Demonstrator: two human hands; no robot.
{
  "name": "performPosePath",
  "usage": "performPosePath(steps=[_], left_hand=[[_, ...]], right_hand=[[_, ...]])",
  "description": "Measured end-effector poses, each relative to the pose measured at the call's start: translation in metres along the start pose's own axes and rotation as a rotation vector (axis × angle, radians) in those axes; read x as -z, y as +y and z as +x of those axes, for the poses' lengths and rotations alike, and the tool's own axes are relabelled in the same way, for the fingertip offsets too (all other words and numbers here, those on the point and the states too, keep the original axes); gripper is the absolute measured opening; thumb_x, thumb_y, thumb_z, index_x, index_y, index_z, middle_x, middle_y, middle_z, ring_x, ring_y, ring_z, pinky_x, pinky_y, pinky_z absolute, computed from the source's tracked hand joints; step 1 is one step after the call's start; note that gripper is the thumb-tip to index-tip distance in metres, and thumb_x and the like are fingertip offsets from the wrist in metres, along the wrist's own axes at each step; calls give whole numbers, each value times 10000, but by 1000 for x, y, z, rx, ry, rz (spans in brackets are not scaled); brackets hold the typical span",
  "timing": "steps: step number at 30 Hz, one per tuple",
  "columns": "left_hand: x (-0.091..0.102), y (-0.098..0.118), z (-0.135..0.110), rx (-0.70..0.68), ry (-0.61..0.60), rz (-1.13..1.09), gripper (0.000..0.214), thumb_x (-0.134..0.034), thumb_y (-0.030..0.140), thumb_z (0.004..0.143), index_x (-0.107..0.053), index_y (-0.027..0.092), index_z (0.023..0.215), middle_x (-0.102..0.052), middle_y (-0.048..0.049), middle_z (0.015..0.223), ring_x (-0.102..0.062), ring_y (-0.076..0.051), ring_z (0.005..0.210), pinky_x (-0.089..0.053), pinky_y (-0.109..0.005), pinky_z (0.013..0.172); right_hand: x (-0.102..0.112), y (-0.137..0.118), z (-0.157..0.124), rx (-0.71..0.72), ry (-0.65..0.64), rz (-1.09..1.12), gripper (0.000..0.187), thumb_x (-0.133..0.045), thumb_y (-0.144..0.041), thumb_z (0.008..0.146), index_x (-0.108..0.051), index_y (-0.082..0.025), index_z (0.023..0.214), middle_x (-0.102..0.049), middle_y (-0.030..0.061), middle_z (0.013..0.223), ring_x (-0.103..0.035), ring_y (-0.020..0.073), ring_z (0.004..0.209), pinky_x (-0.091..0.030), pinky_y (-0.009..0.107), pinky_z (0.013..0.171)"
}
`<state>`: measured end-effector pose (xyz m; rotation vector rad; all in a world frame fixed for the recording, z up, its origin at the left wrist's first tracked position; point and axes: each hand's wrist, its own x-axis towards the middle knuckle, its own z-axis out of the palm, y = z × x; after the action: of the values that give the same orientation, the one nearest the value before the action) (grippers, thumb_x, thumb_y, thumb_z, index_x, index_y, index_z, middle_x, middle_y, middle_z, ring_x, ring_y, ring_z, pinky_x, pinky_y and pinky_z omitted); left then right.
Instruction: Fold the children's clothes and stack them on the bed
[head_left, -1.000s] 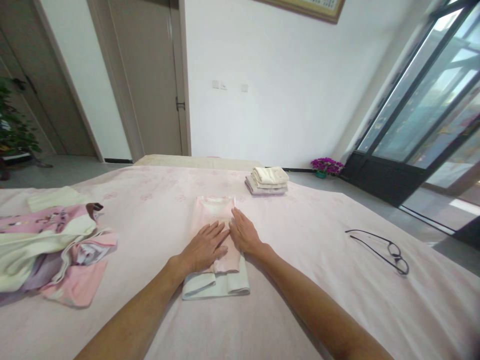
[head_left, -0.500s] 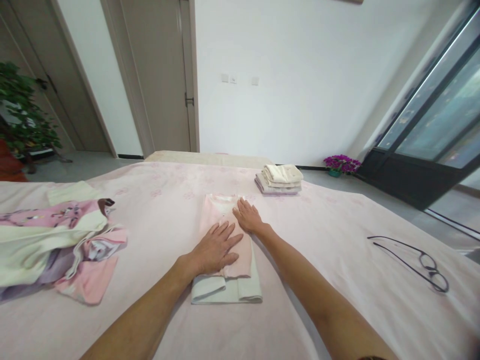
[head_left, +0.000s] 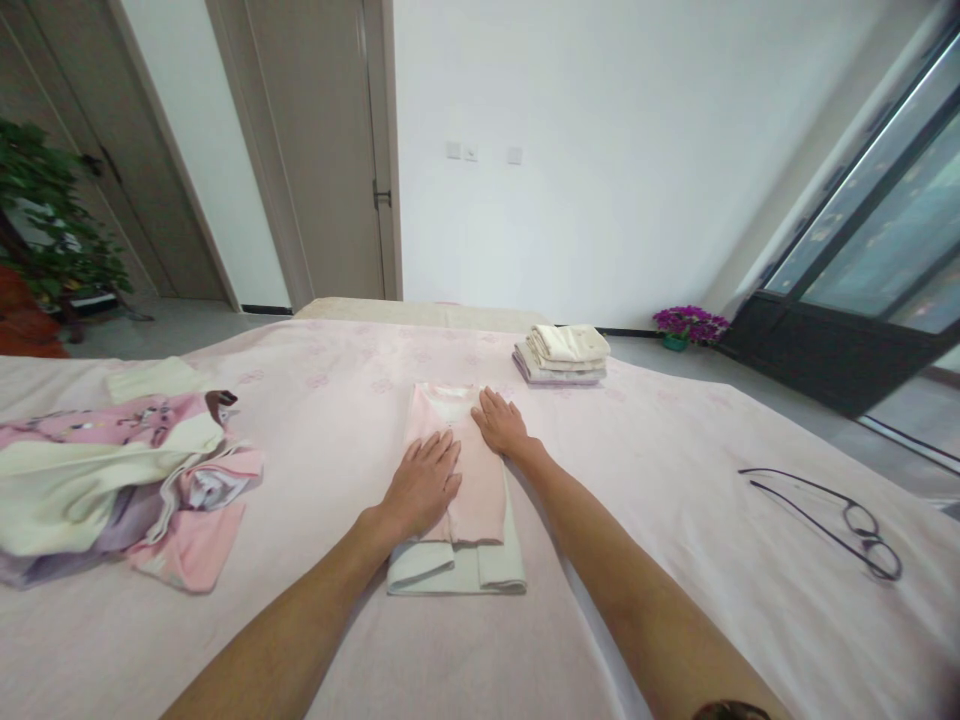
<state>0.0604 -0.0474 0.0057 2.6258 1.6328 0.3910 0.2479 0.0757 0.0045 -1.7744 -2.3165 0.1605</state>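
A folded pink and white garment (head_left: 472, 490) lies lengthwise on the pink bed sheet (head_left: 660, 520) in front of me. My left hand (head_left: 421, 486) rests flat on its left side, fingers stretched out. My right hand (head_left: 501, 425) lies flat on its upper right part, fingers spread, near the collar. Neither hand grips anything.
A loose heap of pink, cream and lilac clothes (head_left: 112, 480) sits at the left. A small stack of folded clothes (head_left: 564, 353) stands at the bed's far side. Black glasses (head_left: 840, 515) lie at the right. Beyond are a door (head_left: 322, 150), a green plant (head_left: 45, 220) and purple flowers (head_left: 686, 325).
My right hand slid up the garment towards its collar. My left hand shifted to the garment's left side, and the cloth now lies flatter.
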Motion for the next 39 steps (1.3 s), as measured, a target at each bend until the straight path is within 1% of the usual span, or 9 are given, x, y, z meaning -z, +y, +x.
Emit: performPosePath(steps=[4, 7, 11, 15, 21, 27, 33, 36, 39], left_hand=[[-1, -1, 0, -15, -16, 0, 541, -328, 378, 978, -403, 184, 1477, -305, -110, 1590, -266, -261, 1468, -181, -486, 1184], [-1, -1, 0, -12, -23, 10, 554, -333, 392, 977, -396, 175, 1483, -299, -117, 1592, -262, -271, 1468, -174, -487, 1184], [-3, -1, -1, -23, -9, 28, 579, -337, 446, 977, -397, 178, 1486, -303, -122, 1590, -252, -294, 1469, -168, -492, 1179], [-2, 0, -6, -48, -19, 38, 615, -340, 522, 970, -399, 192, 1486, -290, -123, 1595, -244, -298, 1470, -177, -506, 1171], [6, -1, -23, -113, -36, 56, 570, -341, 499, 982, -396, 243, 1488, -331, -82, 1584, -250, -254, 1470, -175, -463, 1179], [0, -5, -37, -184, 53, 43, 521, -334, 454, 998, -434, 257, 1469, -364, -62, 1569, -284, -239, 1455, -195, -444, 1184], [-14, -14, -39, -219, 128, 9, 490, -383, 418, 991, -476, 261, 1445, -403, -46, 1547, -357, -238, 1423, -268, -433, 1171], [-11, -14, -40, -213, 129, -60, 482, -393, 423, 988, -499, 257, 1428, -424, -47, 1534, -374, -243, 1415, -302, -448, 1163], [-3, -11, -43, -187, 129, -160, 469, -389, 415, 991, -522, 242, 1407, -487, -49, 1489, -401, -239, 1401, -328, -447, 1159]], right_hand=[[7, -4, -16, -14, 39, -9, 650, -264, -489, 1010, -226, -130, 1550, -189, 135, 1618, -162, 259, 1489, -160, 466, 1174], [11, -9, -42, 88, 51, -20, 638, -296, -496, 1003, -268, -153, 1540, -201, 131, 1615, -159, 267, 1491, -166, 474, 1175], [10, -13, -83, 266, 13, -11, 636, -299, -517, 1000, -300, -173, 1534, -237, 114, 1606, -189, 256, 1484, -180, 467, 1180], [8, -8, -108, 301, -27, -30, 666, -318, -538, 992, -288, -161, 1540, -252, 103, 1601, -184, 239, 1486, -147, 454, 1198], [14, -4, -120, 289, -18, -46, 624, -300, -511, 1006, -326, -167, 1525, -268, 95, 1598, -217, 228, 1477, -171, 433, 1196], [18, -8, -130, 277, 85, -4, 521, -362, -432, 1007, -434, -186, 1461, -387, 100, 1544, -329, 214, 1426, -234, 407, 1175], [23, -6, -136, 295, 168, 68, 405, -428, -332, 987, -547, -176, 1342, -530, 118, 1420, -474, 213, 1309, -356, 360, 1101], [23, -3, -137, 291, 221, 131, 319, -443, -247, 973, -603, -218, 1247, -600, 82, 1323, -545, 188, 1203, -415, 318, 1022], [21, 0, -138, 262, 281, 178, 267, -474, -161, 929, -650, -230, 1117, -653, 58, 1172, -584, 174, 1071, -436, 290, 947]])
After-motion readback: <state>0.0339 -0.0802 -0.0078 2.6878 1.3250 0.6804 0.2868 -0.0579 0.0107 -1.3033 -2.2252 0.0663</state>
